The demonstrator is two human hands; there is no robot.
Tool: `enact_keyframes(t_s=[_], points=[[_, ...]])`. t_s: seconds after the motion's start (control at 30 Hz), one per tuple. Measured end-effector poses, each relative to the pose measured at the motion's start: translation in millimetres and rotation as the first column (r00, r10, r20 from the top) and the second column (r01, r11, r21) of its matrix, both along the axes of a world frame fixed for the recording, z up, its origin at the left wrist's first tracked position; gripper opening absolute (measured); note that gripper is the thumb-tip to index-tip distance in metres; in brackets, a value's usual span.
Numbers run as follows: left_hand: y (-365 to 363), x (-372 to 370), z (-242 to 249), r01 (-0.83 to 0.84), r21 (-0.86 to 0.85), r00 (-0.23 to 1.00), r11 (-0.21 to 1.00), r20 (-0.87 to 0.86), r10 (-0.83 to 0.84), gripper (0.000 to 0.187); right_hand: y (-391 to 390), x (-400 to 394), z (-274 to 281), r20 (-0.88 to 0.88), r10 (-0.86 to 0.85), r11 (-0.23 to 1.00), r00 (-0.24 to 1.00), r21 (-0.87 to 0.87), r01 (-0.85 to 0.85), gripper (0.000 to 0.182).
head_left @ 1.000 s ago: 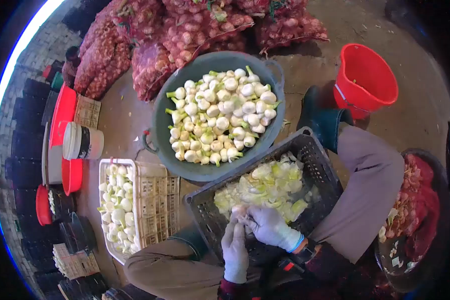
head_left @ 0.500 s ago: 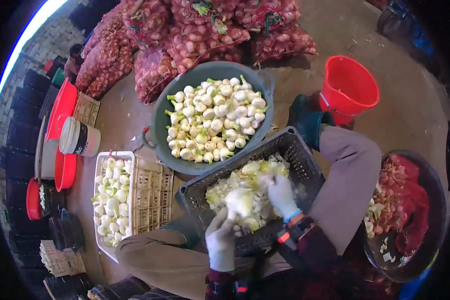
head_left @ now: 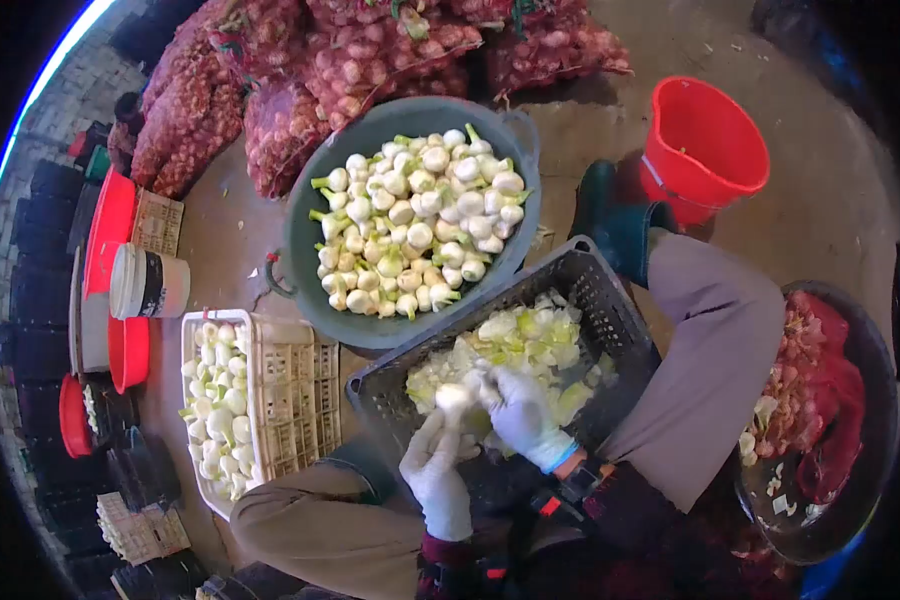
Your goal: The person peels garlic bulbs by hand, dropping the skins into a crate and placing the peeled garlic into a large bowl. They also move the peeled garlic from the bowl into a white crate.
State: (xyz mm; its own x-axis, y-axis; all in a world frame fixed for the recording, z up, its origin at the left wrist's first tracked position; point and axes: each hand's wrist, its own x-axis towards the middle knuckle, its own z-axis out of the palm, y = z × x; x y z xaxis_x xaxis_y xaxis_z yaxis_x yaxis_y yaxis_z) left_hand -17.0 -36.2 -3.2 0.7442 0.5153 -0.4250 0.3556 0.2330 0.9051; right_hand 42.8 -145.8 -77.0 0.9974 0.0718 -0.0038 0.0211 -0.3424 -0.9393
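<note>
My left hand (head_left: 437, 468), in a pale glove, holds a white garlic bulb (head_left: 454, 398) between thumb and fingers over the black crate (head_left: 385, 398). Beside the bulb is my right hand (head_left: 523, 418), also gloved, its fingers bent together near the bulb's right side. Whatever may be between those fingers cannot be made out. Loose pale-green and whitish peelings (head_left: 530, 340) lie in the crate beneath both hands.
Past the crate stands a grey-green tub (head_left: 300, 235) of peeled bulbs. A white basket (head_left: 295, 385) with more bulbs is at left. Red bucket (head_left: 705, 150) and dark basin (head_left: 875, 450) are at right. Mesh sacks (head_left: 370, 60) lie behind.
My right hand has come from over the peelings, where it was blurred, back toward the bulb. The left hand keeps its hold, and the bulb now shows more clearly. The view has shifted slightly.
</note>
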Motion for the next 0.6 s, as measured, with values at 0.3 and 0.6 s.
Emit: enact_keyframes(t_s=[0.3, 0.6], points=[[18, -5, 10, 0.034, -0.535, 0.988, 0.844, 0.144, 0.051, 0.057, -25, 13, 20, 0.006, 0.087, 0.953, 0.996, -0.293, -0.082, 0.045], [-5, -12, 0, 0.069, -0.322, 0.995, 0.944, 0.086, -0.043, 0.046, -5, -11, 40, 0.132, 0.124, 0.973, 0.983, -0.210, -0.094, 0.023]])
